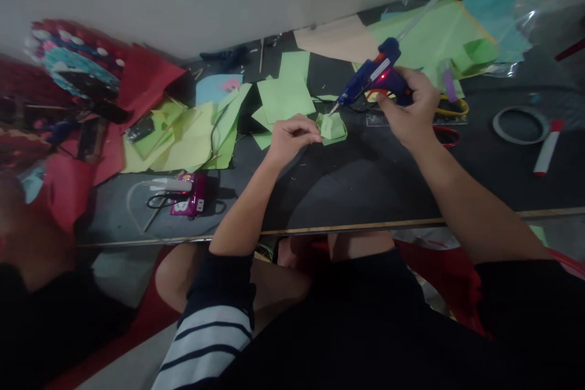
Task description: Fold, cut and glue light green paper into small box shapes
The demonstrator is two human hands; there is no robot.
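My left hand (pixel 292 137) pinches a small folded piece of green paper (pixel 333 128) on the dark table (pixel 356 183). My right hand (pixel 409 106) grips a blue glue gun (pixel 370 76) with a red light on its side. The gun's nozzle points down and left at the top edge of the folded paper, touching or almost touching it.
Loose green and yellow paper sheets (pixel 283 97) lie behind and left of my hands. Red paper (pixel 146 73) sits at the far left, a pink device (pixel 189 195) near the front edge, a tape roll (pixel 521 125) and a red-and-white marker (pixel 548 149) at right. Scissors handles (pixel 450 109) lie behind my right hand.
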